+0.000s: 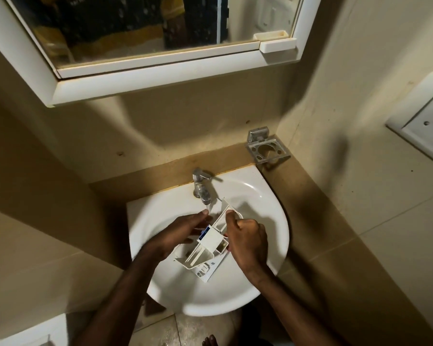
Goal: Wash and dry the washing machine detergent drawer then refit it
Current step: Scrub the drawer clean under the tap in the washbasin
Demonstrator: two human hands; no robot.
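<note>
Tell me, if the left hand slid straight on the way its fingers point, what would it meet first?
Most likely the tap spout: the straight fingers of the left hand aim at it, tips just short. Depth is unclear, so they may pass under it to the back wall of the sink.

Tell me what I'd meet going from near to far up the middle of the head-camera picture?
toes → sink → detergent drawer → tap → mirror cabinet

Two hands, left (180, 233) and right (248, 238); one drawer (211, 242), one sink (273, 203), one tap (201, 186), one mirror (135, 21).
</note>
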